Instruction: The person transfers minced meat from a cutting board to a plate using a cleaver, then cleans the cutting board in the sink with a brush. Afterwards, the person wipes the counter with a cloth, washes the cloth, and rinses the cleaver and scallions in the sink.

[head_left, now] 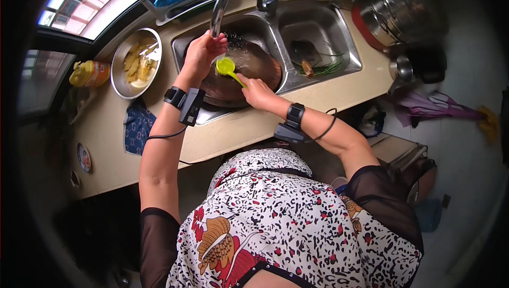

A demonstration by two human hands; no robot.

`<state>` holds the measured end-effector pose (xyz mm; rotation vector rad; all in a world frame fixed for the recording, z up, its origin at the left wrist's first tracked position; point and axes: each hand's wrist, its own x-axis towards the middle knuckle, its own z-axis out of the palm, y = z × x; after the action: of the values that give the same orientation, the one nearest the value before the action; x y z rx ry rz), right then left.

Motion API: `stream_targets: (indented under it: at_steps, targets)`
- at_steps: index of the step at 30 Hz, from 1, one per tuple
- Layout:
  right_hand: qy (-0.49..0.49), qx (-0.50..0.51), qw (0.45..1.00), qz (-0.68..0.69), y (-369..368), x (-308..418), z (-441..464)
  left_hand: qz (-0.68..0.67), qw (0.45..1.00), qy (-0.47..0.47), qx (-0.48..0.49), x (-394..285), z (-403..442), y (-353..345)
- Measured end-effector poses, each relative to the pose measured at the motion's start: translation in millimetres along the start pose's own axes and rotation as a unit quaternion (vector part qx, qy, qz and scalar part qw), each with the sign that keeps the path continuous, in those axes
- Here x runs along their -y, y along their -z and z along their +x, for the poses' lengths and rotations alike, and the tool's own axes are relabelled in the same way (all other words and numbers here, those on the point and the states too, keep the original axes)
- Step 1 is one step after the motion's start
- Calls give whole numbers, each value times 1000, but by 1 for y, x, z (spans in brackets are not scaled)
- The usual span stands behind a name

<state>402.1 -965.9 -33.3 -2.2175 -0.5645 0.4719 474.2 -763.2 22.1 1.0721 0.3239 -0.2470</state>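
Observation:
My left hand point(200, 59) is raised to the end of the chrome faucet point(220, 10), its fingers curled around the spout tip. Water splashes below it over a large brown metal wok point(254, 68) lying in the left sink basin point(252, 25). My right hand point(258, 93) grips the handle of a lime-green round-headed tool point(226, 66). That tool's head is over the wok, just under my left hand. Whether it is a brush or a small scoop is hard to tell.
In the right basin point(294, 20) lie green stalks point(333, 67) and a dark item. A metal bowl of yellowish pieces point(152, 86) stands left, beside a yellow container point(94, 74) and a blue cloth point(137, 125). A large metal pot point(395, 15) stands right.

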Motion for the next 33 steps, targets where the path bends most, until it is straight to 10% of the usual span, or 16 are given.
stream_targets:
  at_steps: [15, 25, 33]
  targets:
    - [-47, -84, 995, 10, 77, -30, -81, -83, 990, 69, 90, 37, 26, -3]
    - [-74, -259, 963, -17, 120, -59, -63, -36, 996, 59, -52, 38, 16, -6]
    - [-298, -153, 918, -210, 183, -171, -27, 12, 993, 46, -112, 40, 6, 10]
